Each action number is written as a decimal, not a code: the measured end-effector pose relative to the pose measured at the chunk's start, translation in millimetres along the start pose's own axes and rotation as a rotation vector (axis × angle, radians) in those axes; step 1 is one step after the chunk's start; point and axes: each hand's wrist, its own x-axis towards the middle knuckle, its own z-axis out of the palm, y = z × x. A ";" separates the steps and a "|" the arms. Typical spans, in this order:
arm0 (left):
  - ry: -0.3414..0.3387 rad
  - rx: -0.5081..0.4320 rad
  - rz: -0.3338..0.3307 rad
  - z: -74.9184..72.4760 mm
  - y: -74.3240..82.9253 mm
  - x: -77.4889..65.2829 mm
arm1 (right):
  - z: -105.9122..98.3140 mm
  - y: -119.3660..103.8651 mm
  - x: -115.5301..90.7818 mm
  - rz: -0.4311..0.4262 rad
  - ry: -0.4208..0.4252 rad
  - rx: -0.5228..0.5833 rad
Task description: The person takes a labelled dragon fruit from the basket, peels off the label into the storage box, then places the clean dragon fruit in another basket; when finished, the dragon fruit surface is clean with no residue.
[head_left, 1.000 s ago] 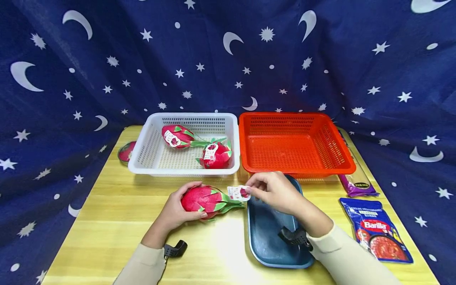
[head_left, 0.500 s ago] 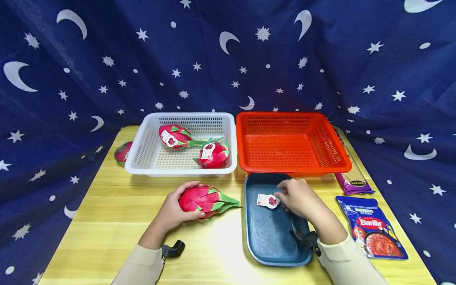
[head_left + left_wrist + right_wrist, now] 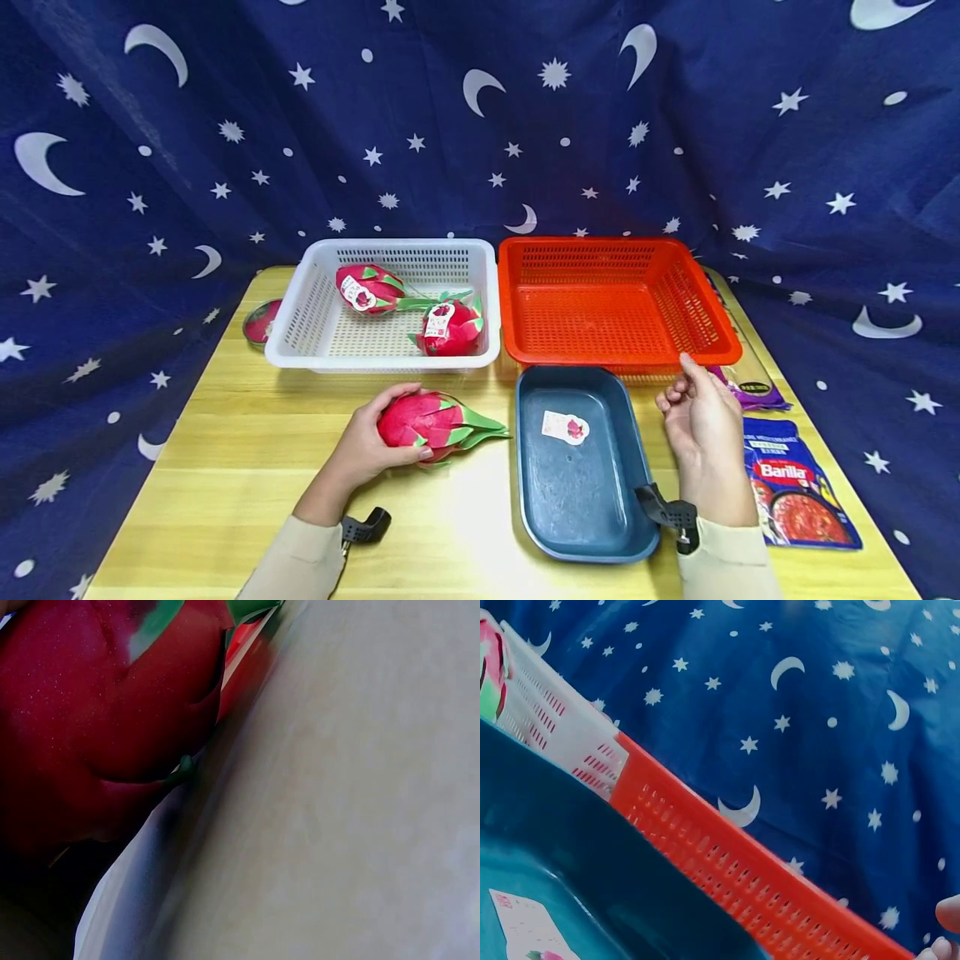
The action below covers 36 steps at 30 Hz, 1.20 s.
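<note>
My left hand (image 3: 365,442) grips the rounded end of a pink dragon fruit (image 3: 422,421) on the table, its green leaf tips pointing right. Red skin of the same dragon fruit (image 3: 112,712) fills the upper left of the left wrist view. A white label (image 3: 564,427) with a small fruit picture lies flat inside the dark blue tray (image 3: 588,508). Right of that tray is my right hand (image 3: 703,421), turned palm up, fingers loosely curled around nothing. Only fingertips (image 3: 951,913) of it show in the right wrist view.
Behind stand a white basket (image 3: 382,362) with two labelled dragon fruits (image 3: 371,289) and a red basket (image 3: 622,358). At right lie a blue Barilla pouch (image 3: 798,492) and a purple-ended packet (image 3: 750,390). A round red item (image 3: 260,322) sits at far left.
My right hand carried the label from beside the dragon fruit into the blue tray, let go, then moved right and turned palm up. My left hand keeps its grip.
</note>
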 end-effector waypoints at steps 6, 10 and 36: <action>0.002 -0.006 0.002 0.7 -0.5 0.4 | -15.2 -2.2 15.5 0.233 0.103 0.242; -0.001 -0.001 0.002 1.2 -0.4 1.0 | -23.3 -0.5 24.7 0.346 0.094 0.418; -0.200 0.331 -0.064 -32.4 34.8 7.0 | -29.8 21.7 40.8 0.323 -0.038 0.756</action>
